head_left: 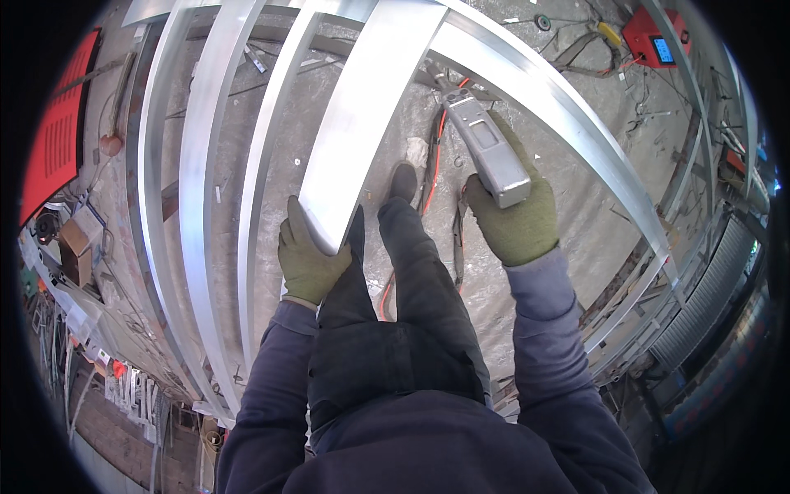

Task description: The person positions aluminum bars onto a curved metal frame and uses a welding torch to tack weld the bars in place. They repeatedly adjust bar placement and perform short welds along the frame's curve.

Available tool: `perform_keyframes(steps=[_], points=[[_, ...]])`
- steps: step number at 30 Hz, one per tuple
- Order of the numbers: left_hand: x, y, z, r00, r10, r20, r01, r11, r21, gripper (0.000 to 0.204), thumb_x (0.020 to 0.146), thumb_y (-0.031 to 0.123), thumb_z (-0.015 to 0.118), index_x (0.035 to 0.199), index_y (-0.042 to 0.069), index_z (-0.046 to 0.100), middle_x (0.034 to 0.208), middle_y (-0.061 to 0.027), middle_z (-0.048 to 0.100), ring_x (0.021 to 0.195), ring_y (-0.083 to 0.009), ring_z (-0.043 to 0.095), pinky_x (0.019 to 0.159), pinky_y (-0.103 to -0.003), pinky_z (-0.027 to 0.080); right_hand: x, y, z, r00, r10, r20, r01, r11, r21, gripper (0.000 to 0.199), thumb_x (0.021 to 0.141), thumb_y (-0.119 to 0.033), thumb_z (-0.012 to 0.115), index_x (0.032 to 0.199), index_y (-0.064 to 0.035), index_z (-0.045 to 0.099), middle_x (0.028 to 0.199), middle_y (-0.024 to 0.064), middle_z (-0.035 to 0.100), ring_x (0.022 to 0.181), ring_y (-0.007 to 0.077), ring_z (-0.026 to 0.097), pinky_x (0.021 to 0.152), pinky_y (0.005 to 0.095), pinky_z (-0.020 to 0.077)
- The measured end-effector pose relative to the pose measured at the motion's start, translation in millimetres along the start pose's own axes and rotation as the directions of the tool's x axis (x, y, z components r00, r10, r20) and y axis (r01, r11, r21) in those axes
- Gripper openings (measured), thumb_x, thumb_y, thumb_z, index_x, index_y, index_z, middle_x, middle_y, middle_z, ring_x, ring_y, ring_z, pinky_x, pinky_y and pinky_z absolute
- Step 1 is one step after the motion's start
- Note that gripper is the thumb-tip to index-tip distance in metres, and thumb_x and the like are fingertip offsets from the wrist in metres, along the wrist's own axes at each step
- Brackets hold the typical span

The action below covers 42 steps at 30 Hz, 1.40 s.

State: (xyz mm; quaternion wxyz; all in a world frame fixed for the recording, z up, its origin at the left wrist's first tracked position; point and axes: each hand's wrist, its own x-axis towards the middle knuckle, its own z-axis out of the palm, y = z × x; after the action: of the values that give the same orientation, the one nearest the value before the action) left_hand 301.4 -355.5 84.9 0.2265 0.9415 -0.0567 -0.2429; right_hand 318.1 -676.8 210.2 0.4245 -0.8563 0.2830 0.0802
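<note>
The left hand (309,259) clenches the near end of the flat aluminium bar (362,115), steadying it at eleven o'clock, while the right hand (514,218) grasps a grey power tool (487,148), nose on the frame rail (559,107).

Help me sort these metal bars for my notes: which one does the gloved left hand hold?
The left hand grips the widest, flat bar, at its near end. The narrower bars to its left go untouched.
</note>
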Motion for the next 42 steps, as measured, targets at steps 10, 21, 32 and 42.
perform_keyframes(steps=[10,21,32,42], points=[[0.5,2.3,2.2,1.0,-0.017,-0.019,0.017,1.0,-0.015,0.125,0.074,0.038,0.091,0.172,0.001,0.023,0.136,-0.0282,0.056,0.123,-0.0496,0.059,0.111,-0.058,0.049,26.4,-40.9,-63.9,0.888,-0.452,0.081,0.433,0.765,-0.476,0.081,0.088,-0.004,0.078,0.163,-0.0242,0.055,0.121,0.0201,0.079,0.107,0.0391,0.08,0.088,0.0453,0.0654],[-0.8,1.8,-0.4,0.999,-0.016,-0.029,0.016,1.0,-0.006,0.126,0.071,0.034,0.092,0.172,0.001,0.024,0.137,-0.0259,0.057,0.124,-0.0459,0.06,0.108,-0.057,0.052,82.1,-78.4,-42.3,0.905,-0.348,0.245,0.423,0.679,-0.6,0.077,0.092,-0.009,0.077,0.163,-0.0286,0.053,0.121,0.0194,0.078,0.107,0.0404,0.079,0.089,0.0483,0.0652],[-0.9,1.3,-0.9,0.999,-0.04,-0.002,0.04,0.999,0.029,0.13,0.07,0.038,0.093,0.173,0.001,0.023,0.138,-0.0253,0.057,0.127,-0.045,0.059,0.111,-0.057,0.05,125.8,-70.5,-3.2,0.935,-0.266,0.236,0.355,0.661,-0.661,0.081,0.092,-0.01,0.077,0.165,-0.0327,0.051,0.127,0.0195,0.077,0.112,0.0402,0.078,0.095,0.0505,0.0633],[0.5,3.3,-4.6,0.994,-0.082,0.077,0.084,0.996,-0.017,0.135,0.07,0.037,0.094,0.174,-0.002,0.016,0.146,-0.0304,0.053,0.135,-0.0496,0.055,0.12,-0.06,0.043,133.1,-72.1,-4.5,0.946,-0.196,0.259,0.325,0.593,-0.736,0.084,0.092,-0.006,0.078,0.165,-0.0352,0.049,0.128,0.018,0.076,0.117,0.0377,0.078,0.102,0.05,0.063]])
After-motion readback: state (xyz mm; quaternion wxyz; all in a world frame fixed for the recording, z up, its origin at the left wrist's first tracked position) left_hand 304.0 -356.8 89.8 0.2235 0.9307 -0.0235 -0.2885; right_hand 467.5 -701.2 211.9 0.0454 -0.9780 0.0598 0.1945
